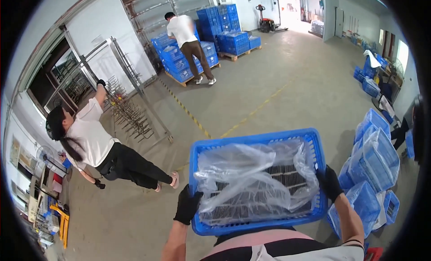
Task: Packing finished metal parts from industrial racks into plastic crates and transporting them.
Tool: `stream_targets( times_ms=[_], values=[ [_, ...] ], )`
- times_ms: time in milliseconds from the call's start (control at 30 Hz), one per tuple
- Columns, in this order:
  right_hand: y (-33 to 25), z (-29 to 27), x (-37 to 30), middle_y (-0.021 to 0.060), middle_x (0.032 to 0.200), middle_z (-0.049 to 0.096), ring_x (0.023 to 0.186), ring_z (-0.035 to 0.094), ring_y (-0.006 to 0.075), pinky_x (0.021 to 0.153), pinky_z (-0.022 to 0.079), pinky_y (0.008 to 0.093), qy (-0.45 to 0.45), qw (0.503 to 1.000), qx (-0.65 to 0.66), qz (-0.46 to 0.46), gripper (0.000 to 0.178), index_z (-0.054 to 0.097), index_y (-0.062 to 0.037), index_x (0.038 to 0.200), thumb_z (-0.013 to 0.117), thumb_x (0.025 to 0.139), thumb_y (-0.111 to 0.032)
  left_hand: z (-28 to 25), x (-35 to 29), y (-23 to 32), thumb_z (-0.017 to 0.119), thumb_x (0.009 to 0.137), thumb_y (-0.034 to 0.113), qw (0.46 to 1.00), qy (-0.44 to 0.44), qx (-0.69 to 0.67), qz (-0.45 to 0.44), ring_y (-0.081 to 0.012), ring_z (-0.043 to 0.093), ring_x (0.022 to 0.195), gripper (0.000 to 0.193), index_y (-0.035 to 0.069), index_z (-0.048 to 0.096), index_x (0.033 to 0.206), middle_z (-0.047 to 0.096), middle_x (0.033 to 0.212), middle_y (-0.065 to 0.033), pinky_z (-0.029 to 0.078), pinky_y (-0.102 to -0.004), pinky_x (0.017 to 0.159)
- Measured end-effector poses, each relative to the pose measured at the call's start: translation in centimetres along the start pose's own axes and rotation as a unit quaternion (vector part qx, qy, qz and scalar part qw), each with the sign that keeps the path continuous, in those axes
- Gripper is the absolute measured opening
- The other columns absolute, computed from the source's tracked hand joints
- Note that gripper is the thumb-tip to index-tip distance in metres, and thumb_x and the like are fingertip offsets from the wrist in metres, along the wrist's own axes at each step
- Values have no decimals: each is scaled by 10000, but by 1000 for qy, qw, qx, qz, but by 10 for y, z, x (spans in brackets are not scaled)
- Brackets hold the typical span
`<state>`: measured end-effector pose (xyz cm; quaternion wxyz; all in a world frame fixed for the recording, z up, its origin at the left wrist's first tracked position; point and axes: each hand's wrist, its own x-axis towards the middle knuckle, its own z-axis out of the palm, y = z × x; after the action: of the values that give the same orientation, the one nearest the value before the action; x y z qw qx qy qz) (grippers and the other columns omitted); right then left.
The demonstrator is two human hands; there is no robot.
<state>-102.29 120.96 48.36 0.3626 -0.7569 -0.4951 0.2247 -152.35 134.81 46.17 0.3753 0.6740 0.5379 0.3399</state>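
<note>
The left hand (187, 204) and right hand (331, 183) are gripping opposite ends of a blue basket (258, 137), where clear film (238, 157) is partly covering dark ribbed parts (287, 178). Beyond, one person (182, 31) is standing by stacked crates (174, 63); another person (95, 137) is reaching toward a rack (130, 113).

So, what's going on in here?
Someone is holding a blue crate in front of them, gloved left hand and right hand gripping opposite ends. Inside, clear plastic partly covers dark slatted parts. To the left, one co-worker reaches toward a metal frame; farther back, another person stands by stacked crates.
</note>
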Motion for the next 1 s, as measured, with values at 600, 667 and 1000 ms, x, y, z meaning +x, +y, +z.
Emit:
stream_targets(
  times_ms=[600,667,1000],
  values=[
    [-37,54,322,92,897,664,797,589,141,710,480,329,27,998,-17,54,273,592,5,1068,583,897,-208,48,408,-7,648,793,152,998,-27,-14,60,-235,628,579,281,-13,567,1004,634,730,-140,495,-373,566],
    [-50,50,355,91,920,663,810,590,142,727,478,321,43,990,57,118,279,589,1,1092,581,902,-204,55,467,0,648,792,161,997,-48,-6,65,-252,636,610,292,-17,567,1008,639,750,-151,498,-383,590],
    [0,63,517,15,824,612,716,506,89,628,431,274,106,989,49,95,295,616,-4,1033,581,901,-265,134,662,-12,665,772,231,992,-126,-2,19,-386,636,804,386,-39,561,1029,653,852,-228,493,-450,724]
  ],
)
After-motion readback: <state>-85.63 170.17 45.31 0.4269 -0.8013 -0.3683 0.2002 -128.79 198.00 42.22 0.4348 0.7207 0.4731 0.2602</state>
